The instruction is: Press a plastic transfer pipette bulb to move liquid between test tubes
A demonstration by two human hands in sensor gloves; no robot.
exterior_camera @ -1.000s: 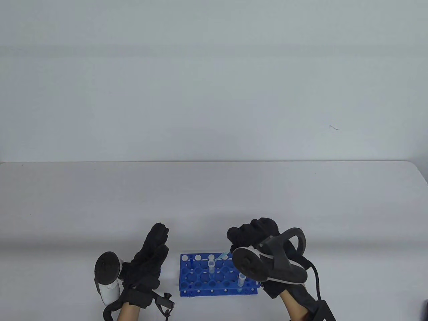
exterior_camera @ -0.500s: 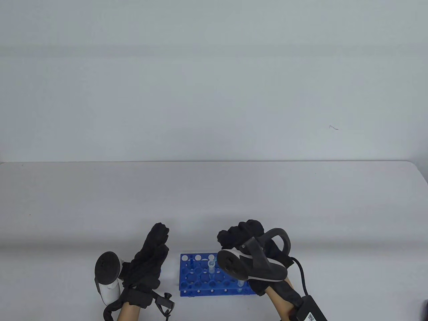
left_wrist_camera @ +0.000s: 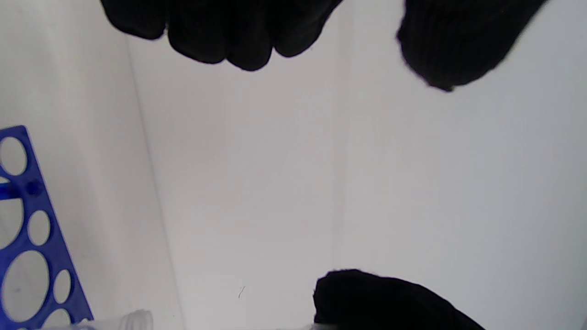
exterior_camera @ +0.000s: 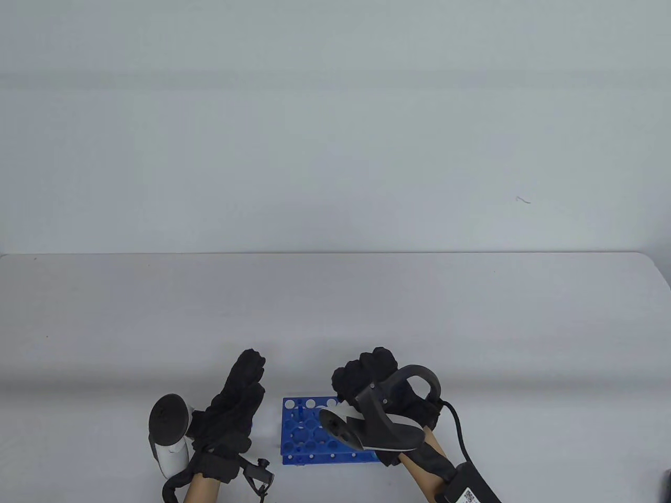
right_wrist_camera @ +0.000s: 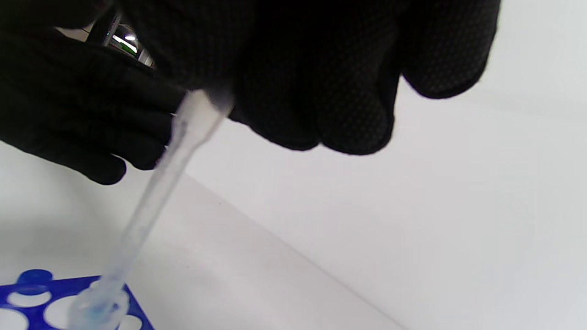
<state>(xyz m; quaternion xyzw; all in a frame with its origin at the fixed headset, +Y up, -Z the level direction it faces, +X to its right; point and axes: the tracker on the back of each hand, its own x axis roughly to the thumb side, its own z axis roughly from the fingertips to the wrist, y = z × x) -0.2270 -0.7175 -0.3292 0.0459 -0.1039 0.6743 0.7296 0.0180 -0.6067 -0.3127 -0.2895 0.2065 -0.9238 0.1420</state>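
Observation:
A blue test tube rack [exterior_camera: 301, 432] stands near the table's front edge. My right hand [exterior_camera: 367, 374] hovers over the rack's right half, and its tracker hides the tubes in the table view. In the right wrist view my right hand [right_wrist_camera: 257, 91] grips a clear plastic pipette [right_wrist_camera: 181, 151] by its upper part. The stem slants down and its tip sits at the mouth of a clear test tube [right_wrist_camera: 98, 309] in the rack [right_wrist_camera: 27, 286]. My left hand [exterior_camera: 251, 377] is open and empty, just left of the rack. Its spread fingers [left_wrist_camera: 229, 36] hold nothing.
The white table [exterior_camera: 335, 314] stretches far behind the rack, with a pale wall beyond it. The left wrist view shows the rack's corner [left_wrist_camera: 27, 220], a tube rim [left_wrist_camera: 133, 318] and part of my right glove [left_wrist_camera: 390, 302].
My right hand has moved left with the pipette and now covers the two tubes that showed before. My left hand has not moved.

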